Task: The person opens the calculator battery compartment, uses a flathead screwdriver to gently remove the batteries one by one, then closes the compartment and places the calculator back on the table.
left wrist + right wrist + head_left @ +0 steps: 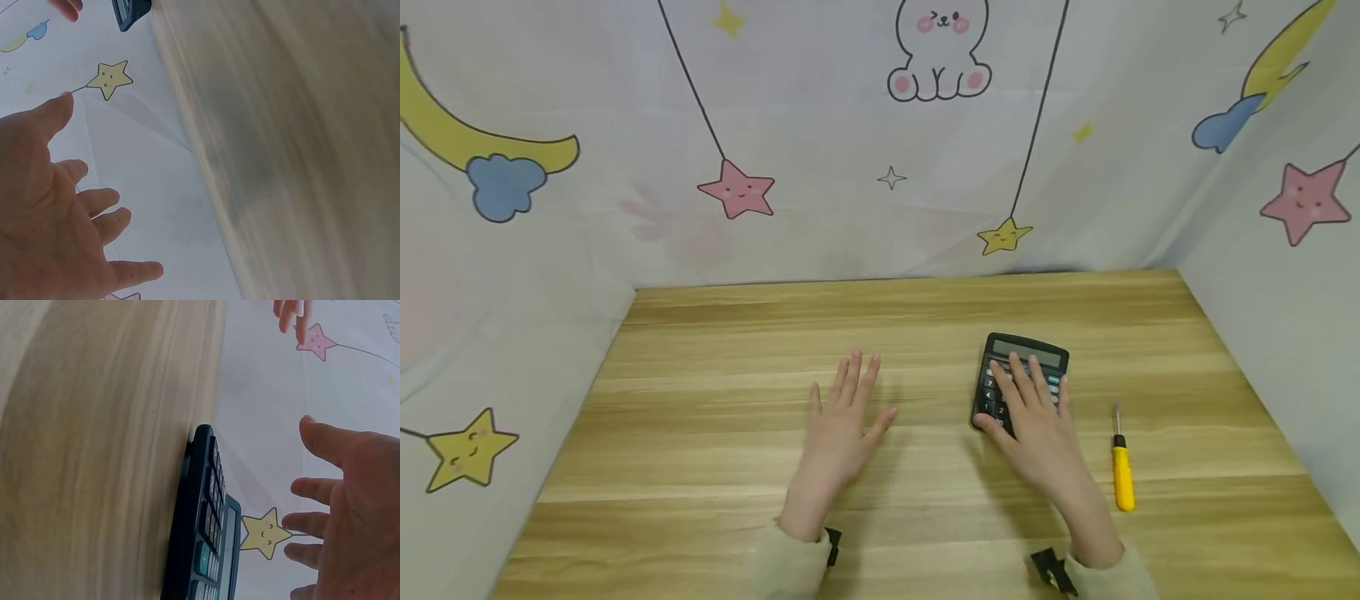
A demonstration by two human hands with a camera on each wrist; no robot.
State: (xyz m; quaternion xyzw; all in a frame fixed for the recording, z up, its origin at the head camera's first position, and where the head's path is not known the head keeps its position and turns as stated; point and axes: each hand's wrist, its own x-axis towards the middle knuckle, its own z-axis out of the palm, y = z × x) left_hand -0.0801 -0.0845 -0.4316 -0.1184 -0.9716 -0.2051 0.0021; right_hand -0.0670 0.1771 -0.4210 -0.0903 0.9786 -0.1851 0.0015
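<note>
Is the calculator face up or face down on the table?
Face up: in the head view, the calculator lies on the table with its keys and display showing around the right hand.

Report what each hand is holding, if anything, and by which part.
Nothing is held: the right hand is spread above the black rectangular plastic calculator, and the left hand is spread above the light-brown wood-grain table.

Calculator [991,397] partly behind fingers [1024,383]
</note>
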